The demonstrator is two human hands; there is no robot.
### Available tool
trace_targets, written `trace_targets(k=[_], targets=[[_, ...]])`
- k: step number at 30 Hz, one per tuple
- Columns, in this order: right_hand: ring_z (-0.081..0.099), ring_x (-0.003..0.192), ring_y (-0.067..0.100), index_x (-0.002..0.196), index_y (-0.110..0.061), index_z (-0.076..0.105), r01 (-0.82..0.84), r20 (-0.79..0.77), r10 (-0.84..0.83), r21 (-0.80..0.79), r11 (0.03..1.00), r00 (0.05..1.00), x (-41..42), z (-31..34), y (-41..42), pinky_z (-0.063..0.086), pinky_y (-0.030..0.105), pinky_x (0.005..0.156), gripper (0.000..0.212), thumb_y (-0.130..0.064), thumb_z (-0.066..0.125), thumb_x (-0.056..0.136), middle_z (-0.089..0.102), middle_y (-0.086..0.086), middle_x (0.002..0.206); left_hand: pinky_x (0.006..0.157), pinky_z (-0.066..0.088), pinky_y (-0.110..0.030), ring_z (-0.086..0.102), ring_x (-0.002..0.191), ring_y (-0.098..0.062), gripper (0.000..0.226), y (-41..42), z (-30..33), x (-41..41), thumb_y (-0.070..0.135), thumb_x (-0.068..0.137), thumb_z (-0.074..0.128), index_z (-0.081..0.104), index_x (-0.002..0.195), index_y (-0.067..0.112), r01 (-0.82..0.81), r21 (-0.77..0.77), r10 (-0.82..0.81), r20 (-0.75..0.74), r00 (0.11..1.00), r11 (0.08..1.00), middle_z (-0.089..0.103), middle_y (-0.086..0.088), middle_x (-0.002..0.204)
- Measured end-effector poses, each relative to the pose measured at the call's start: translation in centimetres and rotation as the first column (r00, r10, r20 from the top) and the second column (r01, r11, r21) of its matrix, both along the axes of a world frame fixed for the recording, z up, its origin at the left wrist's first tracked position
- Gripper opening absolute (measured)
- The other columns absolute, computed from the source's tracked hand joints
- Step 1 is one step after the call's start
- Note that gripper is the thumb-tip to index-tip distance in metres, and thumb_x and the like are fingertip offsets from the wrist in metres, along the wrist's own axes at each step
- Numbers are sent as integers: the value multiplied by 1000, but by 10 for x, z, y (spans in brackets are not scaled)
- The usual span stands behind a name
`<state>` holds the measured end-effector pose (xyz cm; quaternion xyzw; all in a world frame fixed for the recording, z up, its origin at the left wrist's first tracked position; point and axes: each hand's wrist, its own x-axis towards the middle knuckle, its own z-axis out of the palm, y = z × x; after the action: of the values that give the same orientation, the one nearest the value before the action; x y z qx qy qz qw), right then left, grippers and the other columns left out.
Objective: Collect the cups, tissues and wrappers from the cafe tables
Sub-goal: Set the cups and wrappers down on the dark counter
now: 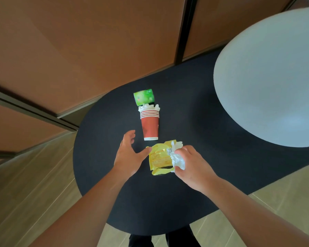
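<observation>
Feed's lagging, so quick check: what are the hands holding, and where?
Right hand grips the tissue and the wrapper at its right edge. Left hand holds nothing; thumb touches the wrapper.

I can read no text anywhere; the yellow wrapper (159, 158) carries a small barcode-like printed patch just beside my right hand's (189, 163) fingertips, too blurred to make out; the red cup stack (149, 126) beyond my left fingers shows pale marks, illegible.

2 bare forearms, sleeveless to the frame; dark trousers (178, 237) below.
</observation>
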<state>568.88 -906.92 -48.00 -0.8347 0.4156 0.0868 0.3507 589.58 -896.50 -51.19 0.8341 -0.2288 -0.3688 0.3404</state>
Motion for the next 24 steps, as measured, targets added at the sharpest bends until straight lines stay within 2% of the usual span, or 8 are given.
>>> trace_targets(k=[6,12,15,18,20,22,24], targets=[[46,108,9,129,-29,48,34,-7,-34,14,999,999,-10,-2,-6,44,24,74,42,-32,56,88,39,-13,130,105,42,-28,47,130,-3,79,-10,-2,-7,39,80,85,38,144,35,-2,17,2,7,1000,1000,48,18,144],[48,84,7,116,-27,53,71,87,-70,-15,997,994,-9,21,-20,42,23,66,29,-30,57,88,43,-13,119,103,44,-28,51,123,-3,70,-16,24,-12,39,83,82,42,141,33,-45,-17,45,13,999,999,51,20,135],[52,89,8,111,-26,54,67,145,-61,-33,997,987,-4,39,-29,48,26,67,24,-28,58,87,46,-13,116,95,45,-22,56,115,-3,57,-17,44,-14,37,86,79,47,133,34,-87,-49,88,18,996,995,56,19,125],[53,97,5,118,-30,54,65,192,-58,-29,997,980,1,58,-35,47,20,69,30,-31,58,88,45,-17,117,78,43,-9,60,104,5,39,-15,69,-16,36,89,76,53,120,36,-130,-86,130,-4,991,988,61,22,116],[54,99,4,120,-31,53,55,223,-52,-4,999,973,5,71,-36,48,20,71,32,-32,58,88,45,-18,117,70,45,-6,62,96,10,27,-11,88,-18,33,90,75,58,111,37,-174,-126,167,-62,984,977,66,18,112],[54,98,5,119,-33,53,28,252,-28,5,1000,967,9,82,-36,51,25,75,31,-31,58,88,46,-18,116,72,46,-9,64,96,7,22,-5,107,-19,31,91,74,61,108,38,-214,-160,198,-111,974,964,69,16,110],[54,97,2,115,-37,52,-4,283,1,10,1000,959,15,92,-34,50,23,74,29,-31,58,88,45,-21,112,77,46,-14,65,100,2,20,3,125,-20,33,92,74,63,107,38,-257,-191,235,-130,963,947,70,17,107]])
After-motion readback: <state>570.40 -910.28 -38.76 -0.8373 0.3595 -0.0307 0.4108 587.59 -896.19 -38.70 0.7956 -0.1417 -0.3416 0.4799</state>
